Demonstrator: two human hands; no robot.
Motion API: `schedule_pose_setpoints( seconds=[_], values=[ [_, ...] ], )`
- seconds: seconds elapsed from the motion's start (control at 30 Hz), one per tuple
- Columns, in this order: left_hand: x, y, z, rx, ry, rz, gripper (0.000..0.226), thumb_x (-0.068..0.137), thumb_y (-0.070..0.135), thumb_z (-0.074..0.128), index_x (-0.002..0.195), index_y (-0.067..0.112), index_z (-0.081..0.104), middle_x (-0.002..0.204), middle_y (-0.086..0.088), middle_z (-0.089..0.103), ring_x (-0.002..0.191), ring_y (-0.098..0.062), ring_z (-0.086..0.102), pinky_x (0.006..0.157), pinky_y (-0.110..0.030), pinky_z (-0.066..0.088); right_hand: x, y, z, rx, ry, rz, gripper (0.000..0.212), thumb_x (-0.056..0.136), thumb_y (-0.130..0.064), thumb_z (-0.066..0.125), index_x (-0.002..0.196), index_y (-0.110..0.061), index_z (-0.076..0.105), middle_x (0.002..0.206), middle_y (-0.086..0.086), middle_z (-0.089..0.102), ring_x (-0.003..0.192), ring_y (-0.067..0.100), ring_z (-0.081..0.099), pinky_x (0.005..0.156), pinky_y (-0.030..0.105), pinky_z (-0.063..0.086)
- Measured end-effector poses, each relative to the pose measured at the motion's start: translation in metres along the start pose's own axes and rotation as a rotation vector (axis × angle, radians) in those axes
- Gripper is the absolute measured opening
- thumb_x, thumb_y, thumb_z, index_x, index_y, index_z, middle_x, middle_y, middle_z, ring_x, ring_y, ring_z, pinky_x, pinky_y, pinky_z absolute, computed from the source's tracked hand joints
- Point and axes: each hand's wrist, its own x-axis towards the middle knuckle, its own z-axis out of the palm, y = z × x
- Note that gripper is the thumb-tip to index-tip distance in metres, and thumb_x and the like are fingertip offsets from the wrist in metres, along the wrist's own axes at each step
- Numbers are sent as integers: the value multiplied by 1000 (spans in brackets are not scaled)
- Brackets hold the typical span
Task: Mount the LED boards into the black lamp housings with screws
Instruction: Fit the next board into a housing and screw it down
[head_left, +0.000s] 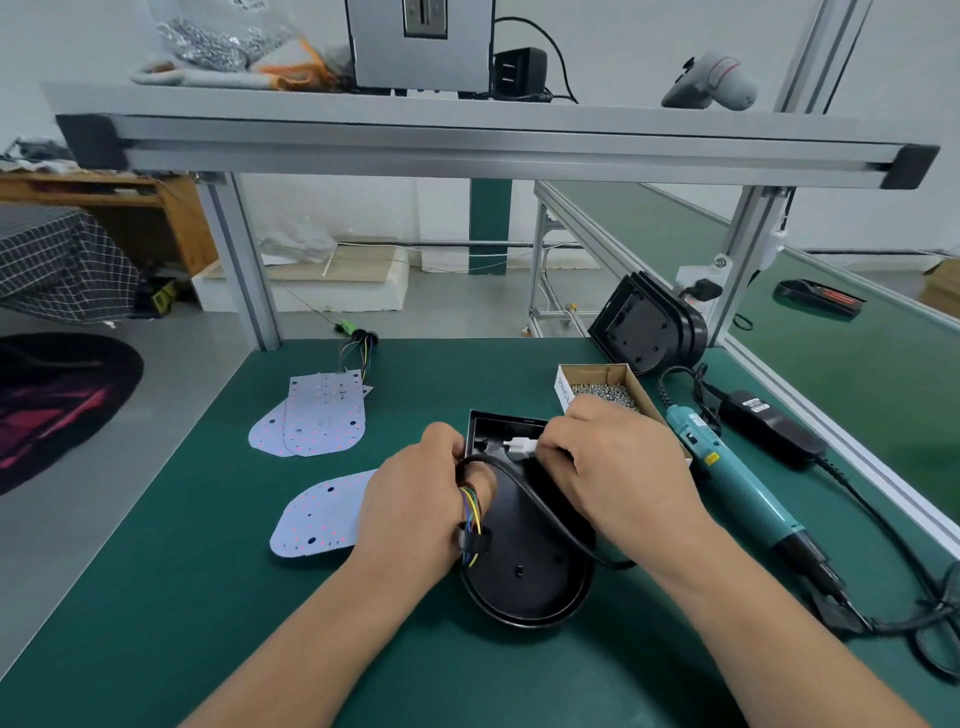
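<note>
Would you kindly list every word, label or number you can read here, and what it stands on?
Nothing reads clearly.
White label on the brown cardboard screw box: printing too blurred.
Label on the black power adapter: too small.
Yellow sticker on the teal electric screwdriver: too small.
Marking on the white LED board: blurred.

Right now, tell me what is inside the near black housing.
A black cable crosses the housing; a white connector sits by its far wall, pinched by the right hand, which hides part of the floor.
</note>
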Motion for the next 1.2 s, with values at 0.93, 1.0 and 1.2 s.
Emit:
schedule_pose_setpoints(
  seconds=[0.93, 1.0, 1.2],
  values=[
    [-19, 26, -12, -84, 227, 431, 15, 91, 26, 62, 104, 30, 69, 65, 6, 38, 65, -23, 46, 61, -36, 42, 4, 9, -28, 451, -39, 296, 21, 86, -39, 72, 70, -30, 64, 59, -13, 61, 51, 8, 51, 47, 20, 36],
    [-18, 24, -11, -80, 228, 434, 12, 90, 28, 60, 100, 31, 66, 65, 7, 35, 66, -22, 46, 60, -36, 43, 3, -2, -21, 251, 3, 193, 23, 91, -45, 70, 78, -27, 67, 71, -9, 64, 65, 10, 58, 59, 34, 46],
    [-13, 24, -10, -123, 302, 410, 34, 88, 15, 69, 120, 25, 72, 68, 7, 45, 65, -23, 50, 63, -35, 46, -2, 8, -26, 666, -5, 189, 30, 91, -59, 65, 86, -31, 74, 72, -15, 69, 66, 2, 63, 62, 17, 48]
  ],
)
